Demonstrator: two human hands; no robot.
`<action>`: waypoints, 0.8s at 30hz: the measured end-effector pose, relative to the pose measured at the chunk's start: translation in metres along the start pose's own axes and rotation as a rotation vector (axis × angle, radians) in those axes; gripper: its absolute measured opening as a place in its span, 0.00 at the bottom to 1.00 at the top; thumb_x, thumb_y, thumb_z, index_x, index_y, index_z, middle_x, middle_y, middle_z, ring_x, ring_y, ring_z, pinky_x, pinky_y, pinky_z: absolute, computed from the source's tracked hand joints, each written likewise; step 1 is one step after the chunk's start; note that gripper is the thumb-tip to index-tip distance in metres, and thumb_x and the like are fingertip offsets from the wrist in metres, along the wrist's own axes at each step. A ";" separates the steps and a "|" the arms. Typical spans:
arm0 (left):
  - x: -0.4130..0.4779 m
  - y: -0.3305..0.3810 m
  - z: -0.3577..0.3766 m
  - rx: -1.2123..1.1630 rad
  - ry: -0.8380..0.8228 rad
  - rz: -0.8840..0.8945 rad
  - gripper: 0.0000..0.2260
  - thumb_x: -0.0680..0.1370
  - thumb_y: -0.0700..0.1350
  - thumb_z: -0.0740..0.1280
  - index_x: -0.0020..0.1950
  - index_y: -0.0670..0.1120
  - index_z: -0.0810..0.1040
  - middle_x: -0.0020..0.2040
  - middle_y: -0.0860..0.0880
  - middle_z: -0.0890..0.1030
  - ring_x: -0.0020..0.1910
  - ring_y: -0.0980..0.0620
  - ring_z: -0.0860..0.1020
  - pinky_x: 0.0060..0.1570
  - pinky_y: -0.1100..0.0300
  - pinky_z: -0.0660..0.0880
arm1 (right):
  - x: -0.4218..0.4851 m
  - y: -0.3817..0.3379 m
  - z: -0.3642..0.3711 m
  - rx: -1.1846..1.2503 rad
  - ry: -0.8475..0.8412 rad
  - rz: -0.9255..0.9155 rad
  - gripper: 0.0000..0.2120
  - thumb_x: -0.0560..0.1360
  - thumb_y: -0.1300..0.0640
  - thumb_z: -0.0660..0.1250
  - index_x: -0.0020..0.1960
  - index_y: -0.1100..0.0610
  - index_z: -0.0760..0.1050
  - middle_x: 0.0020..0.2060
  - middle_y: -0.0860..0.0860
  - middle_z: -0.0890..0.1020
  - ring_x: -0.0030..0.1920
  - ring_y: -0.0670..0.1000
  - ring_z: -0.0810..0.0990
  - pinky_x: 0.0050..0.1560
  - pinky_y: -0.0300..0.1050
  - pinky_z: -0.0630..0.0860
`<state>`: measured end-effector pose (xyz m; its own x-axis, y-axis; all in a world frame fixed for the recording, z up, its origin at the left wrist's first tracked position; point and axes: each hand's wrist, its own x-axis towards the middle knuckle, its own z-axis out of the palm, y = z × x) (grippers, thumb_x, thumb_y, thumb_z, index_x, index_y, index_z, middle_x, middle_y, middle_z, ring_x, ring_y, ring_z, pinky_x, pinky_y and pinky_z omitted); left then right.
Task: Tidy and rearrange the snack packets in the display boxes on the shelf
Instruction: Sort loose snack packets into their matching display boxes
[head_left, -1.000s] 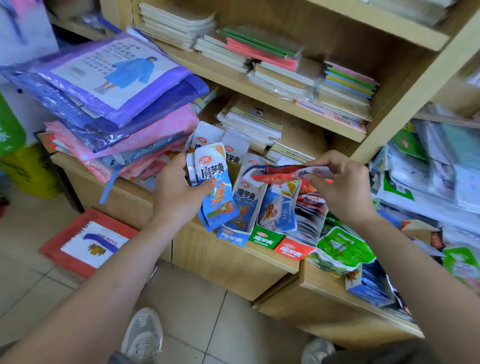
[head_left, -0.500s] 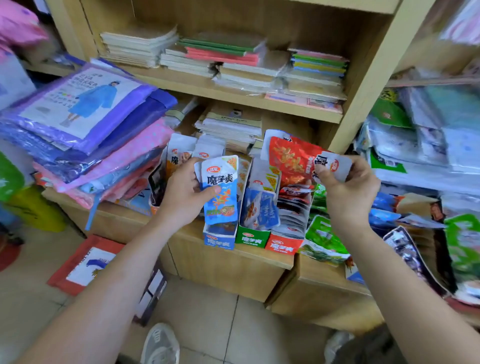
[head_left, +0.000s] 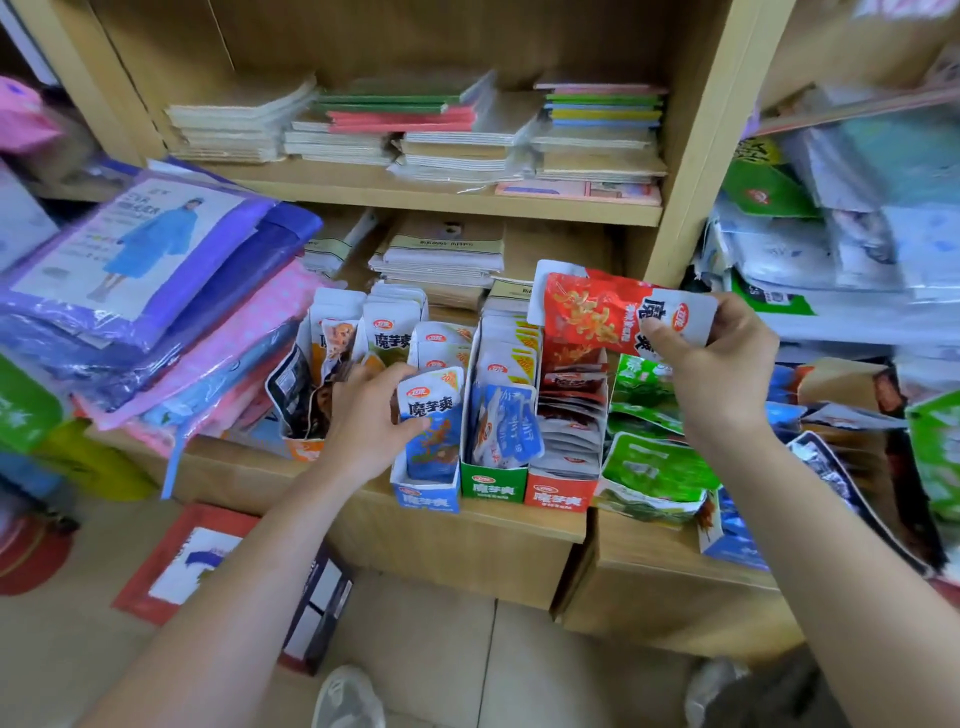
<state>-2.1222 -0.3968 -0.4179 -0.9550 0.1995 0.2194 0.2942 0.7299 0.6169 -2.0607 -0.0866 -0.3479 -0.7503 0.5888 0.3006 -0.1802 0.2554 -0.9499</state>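
Note:
My left hand (head_left: 371, 421) grips a blue snack packet (head_left: 434, 423) that stands with its lower end inside the blue display box (head_left: 427, 496). My right hand (head_left: 714, 371) holds a red snack packet (head_left: 592, 309) sideways in the air, above the red display box (head_left: 558, 493). Between those two stands the green display box (head_left: 492, 486), holding blue and white packets. An orange display box (head_left: 306, 447) with dark packets sits to the left of my left hand. All the boxes stand in a row on the wooden shelf (head_left: 467, 512).
Loose green packets (head_left: 654, 462) lie right of the red box. Bagged raincoats (head_left: 145, 291) are piled at the left. Stacks of notebooks (head_left: 441, 130) fill the upper shelf. More bagged goods (head_left: 852, 249) crowd the right side. A red flat pack (head_left: 182, 561) lies on the floor.
My left hand has lowered the blue packet into the blue box. My right hand has turned the red packet flat-on and lifted it over the red box. The camera moved closer.

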 end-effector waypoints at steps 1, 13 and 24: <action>-0.002 0.002 0.002 0.038 0.034 0.026 0.26 0.69 0.47 0.80 0.65 0.58 0.75 0.48 0.57 0.72 0.56 0.43 0.75 0.60 0.42 0.72 | 0.000 0.001 0.000 -0.004 -0.001 0.002 0.10 0.72 0.58 0.77 0.48 0.57 0.77 0.38 0.50 0.83 0.37 0.48 0.81 0.39 0.46 0.81; -0.003 0.029 0.002 -0.024 0.313 0.263 0.16 0.74 0.41 0.75 0.61 0.51 0.81 0.52 0.57 0.82 0.52 0.57 0.74 0.55 0.52 0.74 | 0.004 0.004 -0.005 0.042 -0.074 0.027 0.09 0.72 0.59 0.77 0.48 0.55 0.79 0.42 0.54 0.84 0.40 0.53 0.84 0.41 0.50 0.82; 0.011 0.110 0.013 -0.438 -0.200 0.149 0.28 0.80 0.52 0.68 0.78 0.59 0.63 0.72 0.56 0.71 0.68 0.59 0.72 0.56 0.65 0.77 | 0.017 -0.013 -0.024 0.024 -0.493 -0.107 0.06 0.74 0.67 0.72 0.50 0.62 0.78 0.39 0.50 0.82 0.36 0.40 0.79 0.34 0.31 0.74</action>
<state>-2.1008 -0.3060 -0.3573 -0.8775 0.4329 0.2064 0.3747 0.3501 0.8585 -2.0558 -0.0614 -0.3281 -0.9367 0.1267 0.3263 -0.2831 0.2736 -0.9192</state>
